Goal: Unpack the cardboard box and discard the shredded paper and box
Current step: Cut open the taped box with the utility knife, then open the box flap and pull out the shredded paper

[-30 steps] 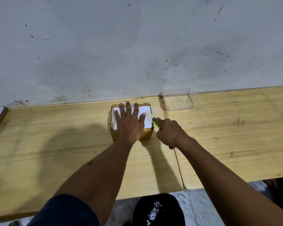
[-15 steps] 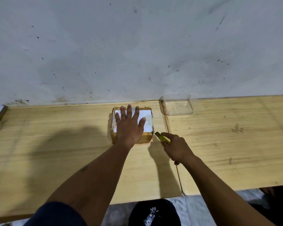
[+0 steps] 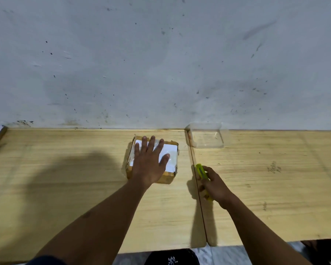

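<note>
A small cardboard box [image 3: 170, 175] with a white label under clear tape lies flat on the wooden table near the wall. My left hand [image 3: 148, 165] rests flat on its top, fingers spread, pressing it down. My right hand [image 3: 213, 185] is to the right of the box, apart from it, closed around a yellow-green utility knife [image 3: 201, 170] whose tip points up and left. The box's flaps are closed, so its contents are hidden.
A clear plastic container [image 3: 206, 135] stands against the wall, right of the box. Two wooden tabletops [image 3: 65, 178] meet at a seam [image 3: 198, 188] under my right hand. A black bag [image 3: 172, 258] sits on the floor below the front edge.
My right hand with the knife has drawn back from the box's right edge, toward me and to the right. My left hand stays flat on the box.
</note>
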Available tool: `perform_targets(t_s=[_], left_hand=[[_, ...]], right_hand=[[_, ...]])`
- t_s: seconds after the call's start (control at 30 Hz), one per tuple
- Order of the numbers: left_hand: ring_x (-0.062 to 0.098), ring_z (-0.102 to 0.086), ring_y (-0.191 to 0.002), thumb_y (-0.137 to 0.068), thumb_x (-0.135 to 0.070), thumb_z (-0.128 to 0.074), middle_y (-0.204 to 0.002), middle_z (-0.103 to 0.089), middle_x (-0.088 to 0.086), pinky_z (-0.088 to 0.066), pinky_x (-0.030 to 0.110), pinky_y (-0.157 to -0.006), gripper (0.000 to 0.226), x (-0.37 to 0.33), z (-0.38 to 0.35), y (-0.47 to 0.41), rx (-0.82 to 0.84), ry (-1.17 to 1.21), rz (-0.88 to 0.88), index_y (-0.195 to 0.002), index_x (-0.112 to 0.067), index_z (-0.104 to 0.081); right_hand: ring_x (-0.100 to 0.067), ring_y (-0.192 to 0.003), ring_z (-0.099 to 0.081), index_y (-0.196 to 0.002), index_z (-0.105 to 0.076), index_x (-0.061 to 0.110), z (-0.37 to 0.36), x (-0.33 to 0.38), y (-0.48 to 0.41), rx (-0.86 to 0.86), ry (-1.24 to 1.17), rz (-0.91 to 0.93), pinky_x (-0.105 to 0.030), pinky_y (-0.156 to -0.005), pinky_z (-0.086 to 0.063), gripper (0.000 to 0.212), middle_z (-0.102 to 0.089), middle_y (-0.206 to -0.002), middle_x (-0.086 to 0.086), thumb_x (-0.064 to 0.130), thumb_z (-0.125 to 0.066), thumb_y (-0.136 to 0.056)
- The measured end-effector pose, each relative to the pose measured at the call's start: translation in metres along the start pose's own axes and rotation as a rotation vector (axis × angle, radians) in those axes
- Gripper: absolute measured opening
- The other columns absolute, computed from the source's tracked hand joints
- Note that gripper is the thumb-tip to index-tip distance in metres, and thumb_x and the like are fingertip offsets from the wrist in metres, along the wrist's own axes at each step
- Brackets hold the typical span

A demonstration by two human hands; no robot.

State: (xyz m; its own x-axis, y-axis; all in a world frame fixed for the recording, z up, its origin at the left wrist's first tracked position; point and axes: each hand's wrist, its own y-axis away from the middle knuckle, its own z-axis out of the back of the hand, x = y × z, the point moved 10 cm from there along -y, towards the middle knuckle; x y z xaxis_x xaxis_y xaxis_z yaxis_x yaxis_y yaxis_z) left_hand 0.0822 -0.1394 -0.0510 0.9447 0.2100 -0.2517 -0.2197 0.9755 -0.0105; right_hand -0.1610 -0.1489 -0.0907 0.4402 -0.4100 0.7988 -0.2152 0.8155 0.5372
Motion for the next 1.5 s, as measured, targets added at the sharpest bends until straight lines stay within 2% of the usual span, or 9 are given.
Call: perform_targets(t_s=[0.13, 0.33, 0.57, 0.73, 1.0, 1.13, 1.3, 1.4, 1.5], left_hand=[[0.029, 0.017, -0.149, -0.077, -0.088, -0.019, -0.165, 0.004, 0.006, 0.014, 0.054, -0.117, 0.099, -0.008, 0.004, 0.000, 0.079, 0.034, 0.065, -0.156, -0.028, -0.009], [0.034, 0.032, -0.143, -0.060, -0.094, -0.041, -0.160, 0.025, 0.014, 0.014, 0.063, -0.113, 0.133, -0.028, -0.011, 0.010, 0.165, -0.035, 0.071, -0.154, -0.016, 0.012], [0.026, 0.027, -0.146, -0.064, -0.082, -0.056, -0.162, 0.019, 0.007, 0.010, 0.059, -0.117, 0.127, -0.031, -0.007, 0.020, 0.203, -0.037, -0.191, -0.155, -0.021, 0.007], [0.022, 0.015, -0.150, -0.059, -0.086, -0.056, -0.165, 0.006, 0.003, 0.000, 0.062, -0.117, 0.126, 0.018, 0.020, 0.037, 0.055, -0.016, -0.330, -0.156, -0.026, -0.002], [0.027, -0.035, -0.142, -0.080, -0.068, -0.052, -0.154, -0.039, 0.006, -0.035, 0.044, -0.111, 0.086, 0.161, 0.037, 0.057, -0.086, 0.396, 0.312, -0.150, -0.023, -0.034], [0.030, -0.061, -0.111, -0.099, -0.040, -0.047, -0.110, -0.068, 0.005, -0.046, 0.032, -0.093, 0.024, 0.142, 0.030, 0.049, -0.055, 0.942, 0.566, -0.107, -0.025, -0.065], [0.020, -0.065, -0.097, -0.095, -0.053, -0.041, -0.108, -0.069, -0.001, -0.049, 0.033, -0.081, 0.038, 0.128, 0.008, 0.043, -0.012, 1.212, 0.728, -0.105, -0.026, -0.066], [0.022, -0.070, -0.090, -0.092, -0.065, -0.038, -0.105, -0.074, 0.004, -0.052, 0.035, -0.078, 0.055, 0.126, -0.003, 0.037, 0.026, 1.338, 0.766, -0.106, -0.021, -0.068], [0.021, -0.072, -0.093, -0.093, -0.067, -0.033, -0.103, -0.075, 0.001, -0.054, 0.035, -0.079, 0.059, 0.120, -0.007, 0.031, 0.045, 1.432, 0.734, -0.107, -0.022, -0.070]], right_hand=[[-0.028, -0.075, -0.067, -0.095, -0.067, 0.015, 0.039, -0.006, -0.014, -0.299, 0.296, 0.075, -0.042, -0.054, -0.060, 0.010, -0.068, -0.093, -0.011, 0.019, -0.058, -0.094], [-0.024, -0.086, -0.066, -0.088, -0.068, 0.029, 0.052, -0.011, -0.018, -0.377, 0.709, -0.020, -0.028, -0.070, -0.047, 0.023, -0.071, -0.093, 0.000, 0.046, -0.053, -0.090], [-0.013, -0.096, -0.062, -0.122, -0.062, 0.025, -0.018, 0.092, -0.017, -0.227, 0.315, 0.494, -0.023, -0.075, -0.046, 0.029, -0.063, -0.113, 0.007, 0.025, -0.064, -0.093], [-0.014, -0.092, -0.062, -0.133, -0.057, 0.033, -0.081, 0.105, -0.009, 0.012, 0.554, 0.638, -0.036, -0.083, -0.052, 0.037, -0.063, -0.111, 0.004, 0.030, -0.055, -0.096], [-0.028, -0.097, -0.062, -0.125, -0.063, 0.014, -0.146, 0.100, 0.055, -0.161, 0.853, 0.946, -0.040, -0.068, -0.054, 0.042, -0.067, -0.111, -0.002, 0.030, -0.054, -0.087], [-0.025, -0.108, -0.059, -0.136, -0.055, 0.022, -0.180, 0.106, 0.072, 0.053, 0.777, 0.961, -0.036, -0.074, -0.057, 0.057, -0.063, -0.124, -0.001, 0.025, -0.048, -0.079], [-0.020, -0.114, -0.049, -0.137, -0.051, 0.033, -0.116, 0.135, 0.045, -0.241, 0.619, 0.864, -0.042, -0.089, -0.049, 0.071, -0.051, -0.126, 0.004, 0.033, -0.063, -0.067], [-0.023, -0.142, -0.027, -0.152, -0.026, 0.034, -0.100, 0.120, 0.000, -0.077, 0.718, 0.546, -0.041, -0.107, -0.034, 0.106, -0.023, -0.157, -0.001, 0.046, -0.074, -0.059], [-0.024, -0.129, -0.048, -0.148, -0.038, 0.025, -0.097, 0.119, -0.023, 0.060, 0.570, 0.560, -0.026, -0.101, -0.040, 0.095, -0.042, -0.143, -0.005, 0.022, -0.087, -0.066]])
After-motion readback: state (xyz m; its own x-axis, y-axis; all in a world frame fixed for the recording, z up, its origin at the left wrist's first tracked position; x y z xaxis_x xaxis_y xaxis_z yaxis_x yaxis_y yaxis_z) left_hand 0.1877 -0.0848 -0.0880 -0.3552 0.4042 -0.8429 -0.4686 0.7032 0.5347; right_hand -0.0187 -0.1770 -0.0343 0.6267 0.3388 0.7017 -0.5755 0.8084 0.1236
